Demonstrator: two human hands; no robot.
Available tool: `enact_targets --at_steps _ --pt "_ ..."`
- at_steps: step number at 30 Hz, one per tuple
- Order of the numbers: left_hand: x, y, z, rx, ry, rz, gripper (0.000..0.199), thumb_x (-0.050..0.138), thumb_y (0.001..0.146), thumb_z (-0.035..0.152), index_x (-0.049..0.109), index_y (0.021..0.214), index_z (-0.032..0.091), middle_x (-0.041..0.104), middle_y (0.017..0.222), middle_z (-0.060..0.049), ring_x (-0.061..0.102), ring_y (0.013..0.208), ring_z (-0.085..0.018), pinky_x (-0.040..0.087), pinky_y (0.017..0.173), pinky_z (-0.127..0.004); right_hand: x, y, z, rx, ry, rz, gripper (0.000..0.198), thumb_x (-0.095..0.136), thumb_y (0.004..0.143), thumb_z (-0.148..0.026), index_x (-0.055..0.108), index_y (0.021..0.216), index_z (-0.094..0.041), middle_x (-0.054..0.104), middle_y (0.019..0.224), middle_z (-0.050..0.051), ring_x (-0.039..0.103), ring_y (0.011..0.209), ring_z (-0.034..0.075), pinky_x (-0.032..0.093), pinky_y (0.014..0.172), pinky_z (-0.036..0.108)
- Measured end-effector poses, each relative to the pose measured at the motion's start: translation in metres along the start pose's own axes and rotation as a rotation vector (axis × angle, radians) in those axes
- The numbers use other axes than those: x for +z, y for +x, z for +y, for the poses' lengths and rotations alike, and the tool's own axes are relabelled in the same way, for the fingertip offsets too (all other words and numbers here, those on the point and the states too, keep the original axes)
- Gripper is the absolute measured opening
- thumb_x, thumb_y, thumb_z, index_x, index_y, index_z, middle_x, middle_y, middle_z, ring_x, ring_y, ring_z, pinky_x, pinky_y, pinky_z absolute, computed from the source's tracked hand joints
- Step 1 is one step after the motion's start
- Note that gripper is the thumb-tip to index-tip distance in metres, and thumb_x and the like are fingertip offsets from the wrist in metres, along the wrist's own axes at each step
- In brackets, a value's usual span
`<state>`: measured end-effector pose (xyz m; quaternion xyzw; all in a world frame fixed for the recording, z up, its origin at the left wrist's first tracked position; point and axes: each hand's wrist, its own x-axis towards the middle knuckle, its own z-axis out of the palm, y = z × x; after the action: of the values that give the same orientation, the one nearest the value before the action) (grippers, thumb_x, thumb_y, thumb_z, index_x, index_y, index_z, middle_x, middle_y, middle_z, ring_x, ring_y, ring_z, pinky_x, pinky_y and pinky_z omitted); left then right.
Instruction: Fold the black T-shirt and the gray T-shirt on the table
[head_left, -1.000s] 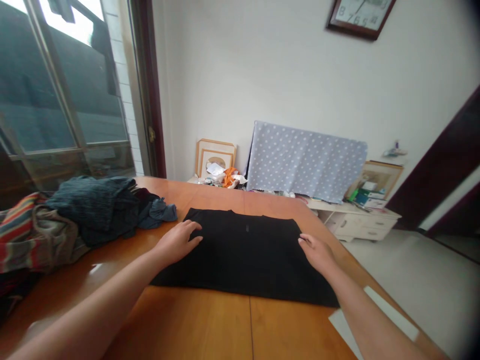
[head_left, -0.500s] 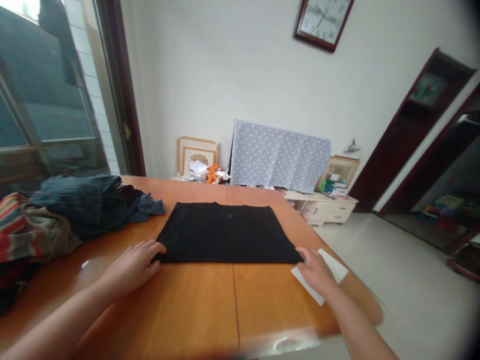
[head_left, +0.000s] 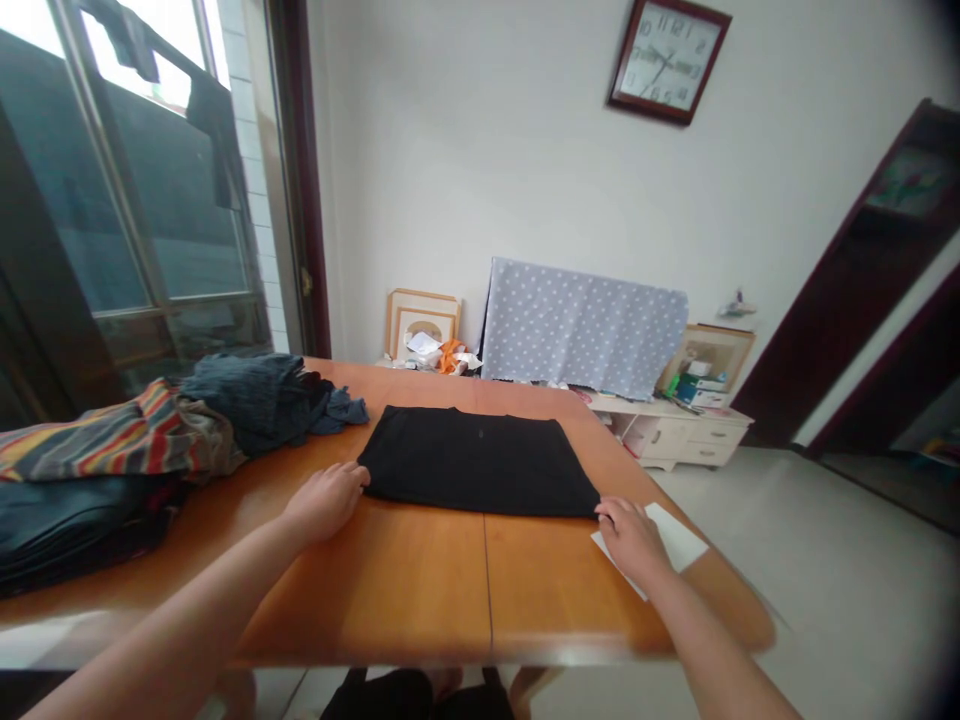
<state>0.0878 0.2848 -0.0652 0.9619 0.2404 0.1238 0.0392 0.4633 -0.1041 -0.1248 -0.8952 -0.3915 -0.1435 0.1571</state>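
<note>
A black, flat-laid cloth garment (head_left: 472, 460), roughly a four-sided panel with a small pale mark near its far edge, is spread on a glossy orange-brown wooden table (head_left: 405, 590). Its near edge, longer than the far one, is held at both ends by two bare hands. A second ago, the left hand (head_left: 330, 500) was set over the garment's far-left side with thumb and fingers parted; now it has been brought to the near-left corner, its fingers drawn together, and the cloth edge appears to be pinched there. The right hand (head_left: 632, 535) has likewise been moved down from the right side to the near-right corner, which is caught between nearly closed fingertips. How firmly either corner is gripped cannot be told. With both corners held, the near edge is drawn almost straight; it is judged that the cloth is being evened out and is under control at both ends.

Just beside the garment's near-right corner, partly covered by the right hand and forearm, a flat white sheet (head_left: 679, 540) is seen. To the garment's left, a crumpled blue-grey knitted cloth (head_left: 251, 405) and a multicoloured striped cloth (head_left: 124, 440) are heaped.
</note>
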Motion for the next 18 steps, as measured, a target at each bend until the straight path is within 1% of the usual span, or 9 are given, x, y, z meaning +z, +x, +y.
enact_targets --at_steps 2,5,9,14,16,18 --pt "-0.004 -0.010 -0.001 0.007 -0.002 0.002 0.024 0.041 0.092 0.022 0.065 0.096 0.021 0.065 0.100 -0.010 0.061 0.096 -0.025 0.043 0.085 -0.035 -0.003 -0.008 0.003 -0.019 0.032 0.009 0.027 0.046 0.089 -0.023 0.069 0.103 -0.024 0.066 0.126 0.006 0.056 0.117 0.025 0.042 0.099 0.038" --pt "-0.010 -0.035 -0.001 0.029 -0.007 0.010 0.024 0.041 0.093 0.025 0.065 0.096 0.022 0.065 0.100 -0.009 0.061 0.096 -0.025 0.042 0.084 -0.035 -0.011 -0.029 0.008 -0.041 0.093 0.030 0.025 0.046 0.088 -0.026 0.068 0.100 -0.024 0.065 0.127 0.007 0.054 0.122 0.025 0.041 0.104 0.041" --pt "-0.020 -0.078 0.004 0.071 -0.039 -0.020 0.022 0.042 0.091 0.027 0.064 0.092 0.023 0.065 0.096 -0.006 0.060 0.094 -0.025 0.041 0.087 -0.036 -0.027 -0.068 0.015 -0.067 0.197 0.049 0.019 0.050 0.084 -0.029 0.067 0.091 -0.025 0.066 0.126 0.007 0.053 0.126 0.026 0.039 0.111 0.045" --pt "-0.038 -0.130 0.010 0.077 -0.158 -0.093 0.021 0.046 0.086 0.026 0.065 0.093 0.024 0.067 0.095 -0.005 0.061 0.092 -0.023 0.042 0.085 -0.032 -0.054 -0.120 0.025 -0.056 0.358 0.009 0.014 0.054 0.083 -0.032 0.068 0.083 -0.029 0.066 0.129 0.005 0.053 0.128 0.028 0.039 0.111 0.046" --pt "-0.045 -0.142 0.012 0.056 -0.187 -0.120 0.021 0.047 0.085 0.028 0.066 0.092 0.024 0.068 0.095 -0.005 0.061 0.091 -0.023 0.043 0.084 -0.032 -0.065 -0.132 0.026 -0.057 0.416 0.011 0.013 0.056 0.083 -0.034 0.068 0.082 -0.029 0.065 0.131 0.005 0.053 0.129 0.028 0.039 0.112 0.046" --pt "-0.049 -0.148 0.013 0.038 -0.195 -0.114 0.022 0.047 0.085 0.029 0.067 0.092 0.024 0.068 0.095 -0.005 0.061 0.091 -0.023 0.043 0.084 -0.032 -0.075 -0.138 0.024 -0.042 0.444 -0.002 0.015 0.056 0.083 -0.036 0.069 0.083 -0.029 0.065 0.132 0.004 0.054 0.129 0.028 0.038 0.113 0.045"
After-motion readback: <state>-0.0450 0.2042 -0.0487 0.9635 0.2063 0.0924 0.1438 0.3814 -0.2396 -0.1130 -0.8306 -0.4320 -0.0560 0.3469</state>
